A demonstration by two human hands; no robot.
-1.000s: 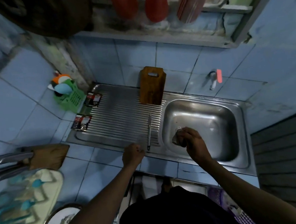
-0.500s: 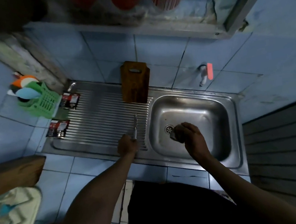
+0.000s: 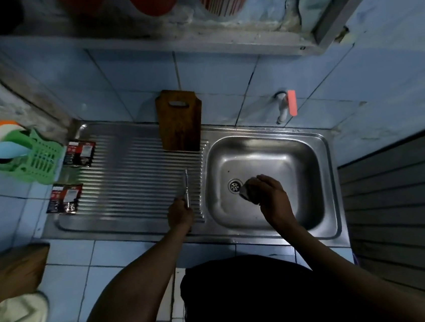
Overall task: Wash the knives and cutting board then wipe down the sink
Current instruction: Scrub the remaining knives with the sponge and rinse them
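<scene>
View from above of a steel sink [image 3: 319, 144] w/ a ribbed draining board [image 3: 140, 179] joined to its left side, set in a blue-tiled counter. All places below are given relative to the sink basin.

The left hand [image 3: 180, 214] is just left of the basin, at the near edge of the draining board. Its fingers are curled round the handle of a knife [image 3: 186, 187]; the thin metal blade points away from the person and lies along the ribs, close to the basin's left rim. Whether the blade touches the board can't be told.

The right hand [image 3: 270, 194] is inside the basin, just right of the drain hole [image 3: 235, 185]. Its fingers are bent over a dark scrubbing pad [image 3: 246, 192], pinching it against the thumb side; pad looks to sit near the basin floor, contact unclear.

A wooden cutting board [image 3: 179, 122] stands upright at the back of the draining board, just left of the basin's far-left corner, leaning on the tiled wall, handle slot at top.

Behind the basin, on the wall, a white tap w/ a pink lever [image 3: 288, 104].

Far left of the basin, past the draining board: a green plastic basket [image 3: 41, 160] holding coloured utensils, and 2 small dark sachets [image 3: 79, 153] at the board's left edge.
</scene>
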